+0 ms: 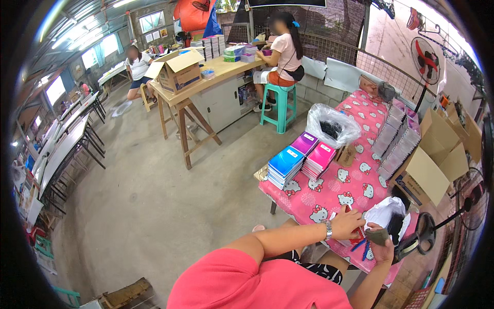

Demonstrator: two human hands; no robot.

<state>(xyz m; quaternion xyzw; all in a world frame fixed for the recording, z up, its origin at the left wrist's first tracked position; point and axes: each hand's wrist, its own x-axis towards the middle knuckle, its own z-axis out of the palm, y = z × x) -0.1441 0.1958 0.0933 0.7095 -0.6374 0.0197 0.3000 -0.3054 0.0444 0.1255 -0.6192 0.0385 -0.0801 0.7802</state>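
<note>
A person's bare left hand [347, 225], with a silver metal-link wristwatch [328, 229] circling its wrist, is lying over the near end of a long surface [329, 196] covered in pink cloth printed with white cat heads. Its fingers are hiding most of a small red object [357, 236] on that surface; I cannot tell whether this grip is closing on it or only touching it. The bare right hand [382, 251], just beside the left, is holding up a dark grey-green rounded piece [377, 237], its grip clamping the lower part, which the hand is partly covering; the material is staying hard to make out. Two slim blue pen-like sticks [366, 252] are lying between the hands and the surface's near edge. Beyond the right hand, one crumpled white plastic bag [378, 211] is showing black contents too indistinct to identify. Farther along, three stacks of notebooks are standing together, one blue [286, 159], one purple [304, 142] and one pink [322, 154], beside one translucent plastic bag [315, 123] that is holding something black. Rows of spiral-bound notebooks [393, 141] are crowding too tightly to count. Two open brown cardboard boxes [419, 177] are overlapping at the right, the rear one partly hidden.
</note>
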